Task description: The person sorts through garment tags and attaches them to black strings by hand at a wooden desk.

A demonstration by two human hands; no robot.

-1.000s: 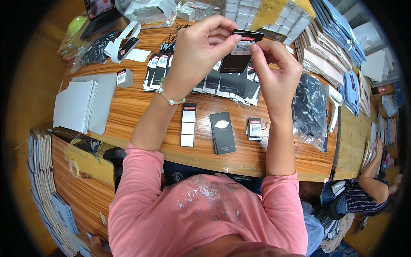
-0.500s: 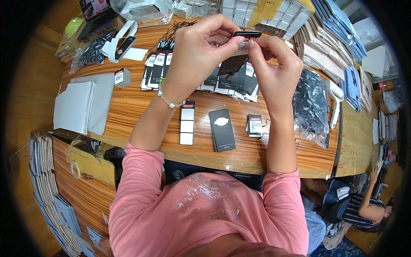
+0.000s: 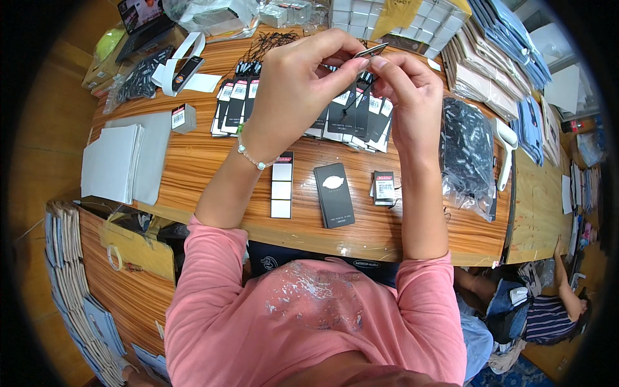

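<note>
Up over the far part of the table, my left hand point(image 3: 309, 68) pinches a dark hang tag point(image 3: 371, 49) between thumb and fingers, and the tag shows nearly edge-on. My right hand point(image 3: 409, 77) is closed at the near edge of that same tag, its thumb and forefinger pressed together. A thin black cord hangs below the fingertips; what it is fixed to is hidden. Behind and below my hands lie rows of black hang tags point(image 3: 238, 103) with white stickers and black strings. Nearer me are a pile of black tags point(image 3: 334, 197), a strip of white labels point(image 3: 282, 191) and small stickered tags point(image 3: 384, 187).
At right are a plastic bag of black string fasteners point(image 3: 469, 155) and a white-handled tool point(image 3: 507, 151). White sheets point(image 3: 109, 161) and a small box point(image 3: 184, 118) lie at left. Folded garments point(image 3: 483, 77) and a white carton point(image 3: 412, 22) stand behind. Another person point(image 3: 548, 316) is at lower right.
The held tag has turned from showing its stickered face to nearly edge-on. My right hand has shifted slightly left. The person at lower right has moved an arm.
</note>
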